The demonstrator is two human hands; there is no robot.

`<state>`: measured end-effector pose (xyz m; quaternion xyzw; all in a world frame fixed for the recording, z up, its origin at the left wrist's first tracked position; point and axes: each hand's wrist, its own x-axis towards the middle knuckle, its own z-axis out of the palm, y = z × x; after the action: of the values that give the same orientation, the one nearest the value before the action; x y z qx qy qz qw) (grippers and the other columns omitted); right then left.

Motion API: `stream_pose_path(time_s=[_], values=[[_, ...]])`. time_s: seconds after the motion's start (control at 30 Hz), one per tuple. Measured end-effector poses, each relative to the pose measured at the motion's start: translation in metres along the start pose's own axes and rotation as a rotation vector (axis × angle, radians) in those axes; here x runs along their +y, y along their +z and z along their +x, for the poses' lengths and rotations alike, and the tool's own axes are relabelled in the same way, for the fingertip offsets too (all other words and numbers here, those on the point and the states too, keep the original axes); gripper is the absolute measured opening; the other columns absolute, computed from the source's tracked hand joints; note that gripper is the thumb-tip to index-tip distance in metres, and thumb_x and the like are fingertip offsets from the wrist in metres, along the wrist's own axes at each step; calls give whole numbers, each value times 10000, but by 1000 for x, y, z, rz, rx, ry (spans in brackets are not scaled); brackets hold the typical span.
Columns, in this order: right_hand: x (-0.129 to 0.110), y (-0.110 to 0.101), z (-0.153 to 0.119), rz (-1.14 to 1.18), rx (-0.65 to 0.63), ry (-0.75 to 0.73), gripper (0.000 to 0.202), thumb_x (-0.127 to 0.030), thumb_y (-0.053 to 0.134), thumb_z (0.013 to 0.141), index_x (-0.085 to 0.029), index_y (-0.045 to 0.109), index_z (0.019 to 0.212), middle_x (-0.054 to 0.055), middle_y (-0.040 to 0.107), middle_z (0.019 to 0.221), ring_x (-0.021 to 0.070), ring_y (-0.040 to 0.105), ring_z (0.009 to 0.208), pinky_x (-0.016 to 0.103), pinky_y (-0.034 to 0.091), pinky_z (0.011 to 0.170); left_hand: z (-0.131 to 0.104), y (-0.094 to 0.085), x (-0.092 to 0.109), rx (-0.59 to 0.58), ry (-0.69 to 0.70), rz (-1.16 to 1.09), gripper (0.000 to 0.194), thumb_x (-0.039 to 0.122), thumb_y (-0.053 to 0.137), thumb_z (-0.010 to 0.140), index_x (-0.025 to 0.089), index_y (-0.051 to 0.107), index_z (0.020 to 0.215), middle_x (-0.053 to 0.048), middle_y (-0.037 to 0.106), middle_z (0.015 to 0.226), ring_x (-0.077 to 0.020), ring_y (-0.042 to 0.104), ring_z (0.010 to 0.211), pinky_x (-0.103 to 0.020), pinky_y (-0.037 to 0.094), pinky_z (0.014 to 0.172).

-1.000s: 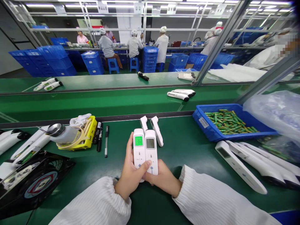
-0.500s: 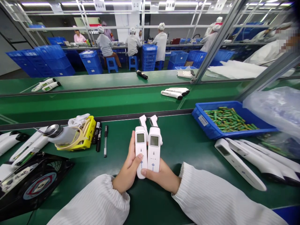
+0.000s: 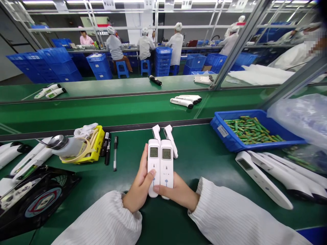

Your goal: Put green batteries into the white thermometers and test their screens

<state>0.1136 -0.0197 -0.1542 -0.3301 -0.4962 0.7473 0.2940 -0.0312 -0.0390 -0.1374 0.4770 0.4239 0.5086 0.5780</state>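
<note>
My left hand (image 3: pixel 139 190) is closed around a white handheld infrared thermometer (image 3: pixel 153 183), its thumb pressed on the front below the keys. My right hand (image 3: pixel 182 194) grips a second white infrared thermometer (image 3: pixel 167 166), with the thumb across its lower front and the tip reaching the left one. Both stand side by side, touching, screens toward me. Dark digits show on the left screen (image 3: pixel 153 152) and on the right screen (image 3: pixel 167 154). Just beyond them, two more white thermometers (image 3: pixel 174 144) lie on the green bench, partly hidden. The fingers behind the held ones are hidden.
At right, a blue tray (image 3: pixel 227 144) holds many green batteries, with several thermometers (image 3: pixel 265 180) before it. At left are a yellow basket (image 3: pixel 98 149), pens (image 3: pixel 115 153) and a black fan-like device (image 3: pixel 43 204). White thermometer bodies (image 3: pixel 182 102) lie on the green belt (image 3: pixel 102 114) beyond.
Digits have appeared on both screens, which were blank before. The white bodies on the belt have moved left. Both hands keep their hold, the thermometers slightly lower in view.
</note>
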Motion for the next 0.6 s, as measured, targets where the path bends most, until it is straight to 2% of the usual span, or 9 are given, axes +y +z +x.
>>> stream_pose_path(time_s=[0.13,0.27,0.37,0.6], values=[[-3,1,-1,12,3,-3,526,-450,764,706,-180,625,1136,75,698,1016,232,656,921,402,523,826,-1,-1,-2,-3,25,13,597,331,423,970,432,126,1479,143,88,1583,-133,110,1445,-229,225,1140],[-3,-1,-2,-15,11,25,501,-482,761,698,-168,650,1073,94,695,1013,257,645,952,421,518,837,-1,-2,-3,-7,39,22,592,322,420,973,424,133,1480,142,102,1581,-121,111,1444,-201,220,1135],[-2,-1,-3,-43,6,23,497,-510,747,702,-162,660,1046,105,697,1015,279,639,977,446,514,850,0,-2,-2,-12,53,14,598,317,415,974,406,121,1487,122,102,1585,-132,122,1444,-206,229,1134],[-5,-1,-2,-83,39,35,573,-515,738,712,-173,621,1156,116,690,1104,293,634,1045,449,516,904,4,-5,-1,-56,82,-9,621,307,438,965,386,119,1491,91,106,1588,-160,120,1446,-253,199,1158]])
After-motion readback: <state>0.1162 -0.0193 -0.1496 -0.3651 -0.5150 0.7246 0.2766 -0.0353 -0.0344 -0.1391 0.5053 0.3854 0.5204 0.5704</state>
